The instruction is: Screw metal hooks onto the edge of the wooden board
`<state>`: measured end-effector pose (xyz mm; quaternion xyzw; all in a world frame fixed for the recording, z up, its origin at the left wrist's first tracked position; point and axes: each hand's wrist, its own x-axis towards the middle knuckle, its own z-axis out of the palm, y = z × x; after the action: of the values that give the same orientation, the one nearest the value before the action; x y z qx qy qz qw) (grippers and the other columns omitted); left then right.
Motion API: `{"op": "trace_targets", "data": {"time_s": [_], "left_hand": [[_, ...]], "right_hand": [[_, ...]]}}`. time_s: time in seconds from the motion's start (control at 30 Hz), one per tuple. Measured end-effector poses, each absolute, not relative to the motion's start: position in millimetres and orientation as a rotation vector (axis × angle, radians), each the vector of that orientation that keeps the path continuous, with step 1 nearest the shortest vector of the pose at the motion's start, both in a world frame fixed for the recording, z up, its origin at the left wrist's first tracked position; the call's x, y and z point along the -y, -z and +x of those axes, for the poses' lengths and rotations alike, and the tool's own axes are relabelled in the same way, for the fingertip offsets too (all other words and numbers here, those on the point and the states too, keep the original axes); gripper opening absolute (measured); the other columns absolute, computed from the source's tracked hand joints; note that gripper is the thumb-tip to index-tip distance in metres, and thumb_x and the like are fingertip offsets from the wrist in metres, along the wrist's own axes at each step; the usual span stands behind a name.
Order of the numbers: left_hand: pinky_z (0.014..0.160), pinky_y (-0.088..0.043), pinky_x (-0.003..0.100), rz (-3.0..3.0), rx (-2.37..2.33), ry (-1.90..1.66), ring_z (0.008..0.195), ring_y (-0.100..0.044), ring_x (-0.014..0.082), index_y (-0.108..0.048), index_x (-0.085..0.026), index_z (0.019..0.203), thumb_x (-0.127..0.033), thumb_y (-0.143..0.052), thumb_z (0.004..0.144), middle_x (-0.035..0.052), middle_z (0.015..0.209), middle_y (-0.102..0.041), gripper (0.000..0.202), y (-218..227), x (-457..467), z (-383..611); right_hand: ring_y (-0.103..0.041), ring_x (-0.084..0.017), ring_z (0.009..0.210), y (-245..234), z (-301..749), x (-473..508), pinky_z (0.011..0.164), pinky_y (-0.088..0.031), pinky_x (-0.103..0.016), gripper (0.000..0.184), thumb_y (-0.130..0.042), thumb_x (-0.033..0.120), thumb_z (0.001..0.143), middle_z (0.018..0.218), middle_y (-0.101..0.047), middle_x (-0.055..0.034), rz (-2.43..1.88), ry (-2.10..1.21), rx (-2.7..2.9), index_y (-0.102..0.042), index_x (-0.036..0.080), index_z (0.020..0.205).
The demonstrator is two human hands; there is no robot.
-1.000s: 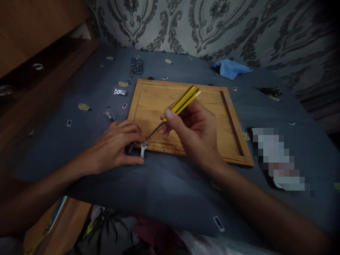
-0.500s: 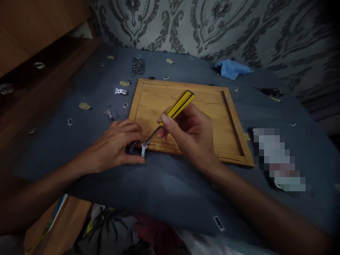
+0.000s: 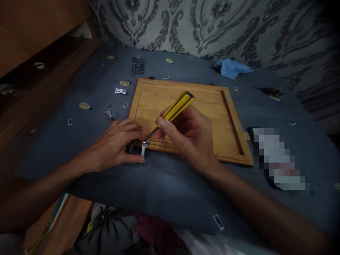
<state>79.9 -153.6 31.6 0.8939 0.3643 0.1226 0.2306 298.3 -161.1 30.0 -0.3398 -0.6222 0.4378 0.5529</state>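
Note:
A wooden framed panel (image 3: 180,102) lies flat on the dark blue patterned sheet (image 3: 170,187). My right hand (image 3: 193,134) is closed round a screwdriver (image 3: 177,108) with a yellow and black handle. The shaft slants down to the left, and its tip meets a small metal hinge (image 3: 143,148) at the panel's near left corner. My left hand (image 3: 119,141) curls about that hinge, fingers on the panel edge and thumb below, steadying it. A second dark metal piece (image 3: 132,146) shows beneath the left fingers, partly hidden.
Left of the panel lie a silver hinge (image 3: 121,91), another metal piece (image 3: 108,113) and a small screw (image 3: 108,105). Several dark clips (image 3: 138,66) sit behind. A blue cloth (image 3: 231,68) is at the back right, a pixelated object (image 3: 278,159) at the right. Wooden furniture (image 3: 39,32) borders the left.
The screwdriver's handle has shifted slightly down and left and turned a little in my right fingers. My left hand stays at the hinge.

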Motion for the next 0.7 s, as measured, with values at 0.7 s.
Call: {"op": "trace_targets", "data": {"time_s": [0.7], "left_hand": [[0.104, -0.043, 0.048, 2.459, -1.013, -0.314, 0.116, -0.063, 0.0307, -0.074, -0.021, 0.105, -0.054, -0.083, 0.085, 0.0065, 0.115, -0.072, 0.039, -33.2, 153.5, 81.7]], "right_hand": [[-0.068, -0.015, 0.059, -25.7, 303.2, 166.5, 0.053, -0.06, -0.029, 0.033, -0.081, 0.052, 0.089, 0.075, -0.066, 0.0036, -0.869, -1.01, 1.515, -0.062, 0.026, 0.094]]}}
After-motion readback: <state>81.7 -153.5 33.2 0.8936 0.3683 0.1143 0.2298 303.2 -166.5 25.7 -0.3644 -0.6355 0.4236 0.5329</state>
